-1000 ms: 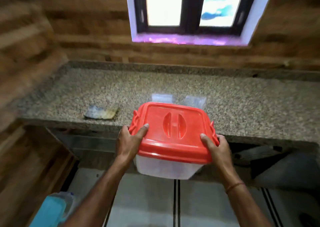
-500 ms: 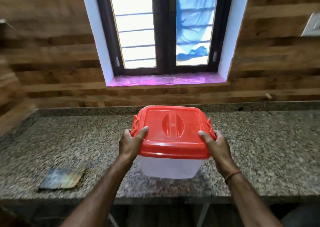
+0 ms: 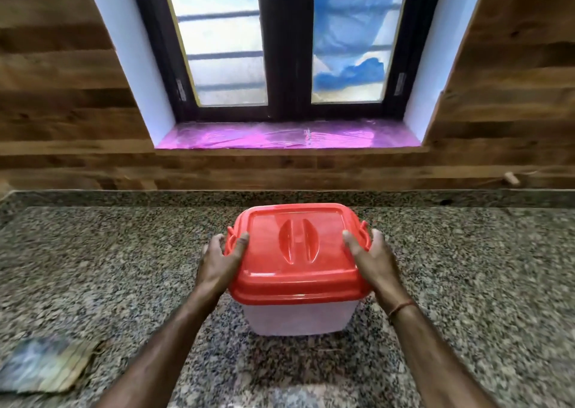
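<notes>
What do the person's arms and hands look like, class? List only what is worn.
The left hand and right hand are bare, without gloves; no sleeve shows on either forearm. A thin reddish-orange thread band circles the right wrist. No watch shows.

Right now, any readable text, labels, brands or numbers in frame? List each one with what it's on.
None can be read in this view.
The red lid: only moulded ridges, no lettering visible.
The translucent container: no label on the side that shows.
The flat packet at the counter's left: printed surface, too blurred to read.
</notes>
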### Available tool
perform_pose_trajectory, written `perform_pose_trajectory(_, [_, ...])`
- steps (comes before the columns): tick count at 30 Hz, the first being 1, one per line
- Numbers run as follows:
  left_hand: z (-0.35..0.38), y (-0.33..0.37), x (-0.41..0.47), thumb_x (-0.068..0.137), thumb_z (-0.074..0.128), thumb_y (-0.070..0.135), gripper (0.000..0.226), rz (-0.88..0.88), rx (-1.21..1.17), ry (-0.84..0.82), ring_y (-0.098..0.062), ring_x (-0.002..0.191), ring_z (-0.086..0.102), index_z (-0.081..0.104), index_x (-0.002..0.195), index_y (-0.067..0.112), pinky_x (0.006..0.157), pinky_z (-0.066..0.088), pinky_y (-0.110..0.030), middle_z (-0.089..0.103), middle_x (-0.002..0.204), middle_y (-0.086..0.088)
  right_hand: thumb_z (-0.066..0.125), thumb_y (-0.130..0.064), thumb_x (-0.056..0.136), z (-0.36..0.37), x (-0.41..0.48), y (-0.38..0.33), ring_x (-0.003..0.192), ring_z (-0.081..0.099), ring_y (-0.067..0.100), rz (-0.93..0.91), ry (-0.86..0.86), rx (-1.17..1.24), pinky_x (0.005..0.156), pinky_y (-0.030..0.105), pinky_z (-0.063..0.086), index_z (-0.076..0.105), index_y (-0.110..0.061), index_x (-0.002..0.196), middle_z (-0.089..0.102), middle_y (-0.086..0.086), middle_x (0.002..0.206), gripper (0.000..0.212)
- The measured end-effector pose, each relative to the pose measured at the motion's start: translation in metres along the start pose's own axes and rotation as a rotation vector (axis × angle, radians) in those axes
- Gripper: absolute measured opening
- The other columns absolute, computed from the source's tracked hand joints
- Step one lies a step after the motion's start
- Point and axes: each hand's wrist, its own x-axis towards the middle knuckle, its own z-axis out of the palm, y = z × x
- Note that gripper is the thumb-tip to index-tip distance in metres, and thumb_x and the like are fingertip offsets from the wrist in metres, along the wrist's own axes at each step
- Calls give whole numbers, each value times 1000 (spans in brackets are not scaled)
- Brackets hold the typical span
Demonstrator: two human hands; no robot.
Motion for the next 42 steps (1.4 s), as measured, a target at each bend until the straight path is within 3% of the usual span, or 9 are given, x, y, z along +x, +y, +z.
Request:
perform_pose_trajectory(10, [8, -12, 32, 106, 42, 47, 47, -63, -107, 158, -29, 67, 67, 67, 82, 15, 65, 58, -42, 70, 76, -13, 32, -69, 97, 14, 23, -7, 71, 67, 23, 86, 65, -306, 61, 31, 55, 53, -15, 117, 66, 6, 88, 61])
perform_pose_trajectory(13, [4, -30, 43, 107, 42, 42, 44, -199, -304, 92, -33, 75, 70, 70, 97, 9, 76, 63, -53, 71, 84, -16, 32, -68, 98, 16, 22, -10, 71, 67, 24, 103, 66, -302, 61, 31, 55, 53, -14, 116, 65, 6, 87, 61])
perform_pose_trajectory(16, [0, -37, 47, 107, 46, 35, 33, -253, -445, 14, -21, 61, 64, 68, 116, 12, 55, 57, -33, 68, 80, -10, 32, -68, 98, 17, 20, -12, 74, 69, 24, 123, 70, -277, 60, 30, 54, 54, -15, 114, 66, 6, 87, 60])
perform_pose_trajectory(20, [7, -35, 41, 106, 45, 47, 53, -79, -348, 73, -23, 93, 71, 41, 153, 25, 69, 62, -37, 64, 131, -12, 29, -66, 100, 16, 19, -14, 60, 59, 17, 148, 82, -212, 53, 23, 45, 61, -11, 95, 64, 4, 78, 63])
perform_pose_trajectory(23, [15, -34, 38, 82, 52, 85, 88, 16, -269, -34, -32, 107, 72, 44, 149, 27, 75, 64, -52, 61, 139, -15, 35, -60, 101, 17, 22, -11, 57, 58, 20, 226, 149, 0, 53, 24, 46, 65, -3, 86, 64, 8, 73, 66])
perform_pose_trajectory(30, [12, -26, 43, 72, 60, 84, 96, -22, -327, -100, -32, 101, 75, 45, 147, 26, 76, 64, -53, 66, 129, -14, 40, -45, 106, 7, 22, 1, 54, 56, 15, 356, 218, 142, 46, 20, 37, 69, -5, 89, 63, 3, 70, 52])
perform_pose_trajectory(35, [11, -25, 40, 62, 58, 95, 111, -17, -284, -76, -33, 105, 72, 40, 150, 30, 79, 63, -55, 63, 135, -13, 50, -43, 101, 9, 19, -9, 95, 67, 19, 13, 309, -134, 67, 26, 50, 57, -20, 139, 65, 10, 128, 44])
perform_pose_trajectory(39, [11, -27, 42, 64, 58, 93, 107, -62, -300, -94, -33, 106, 71, 36, 151, 34, 83, 62, -55, 61, 139, -13, 34, -64, 100, 9, 8, -15, 79, 71, 13, 19, -38, 0, 50, 22, 56, 30, -25, 156, 65, 5, 118, 69])
perform_pose_trajectory(42, [10, -24, 40, 62, 60, 93, 109, -65, -310, -112, -32, 105, 72, 37, 151, 35, 80, 63, -53, 61, 139, -13, 40, -55, 103, 8, 6, -14, 69, 70, 12, 28, 66, 66, 48, 21, 54, 57, -19, 130, 71, -1, 95, 48])
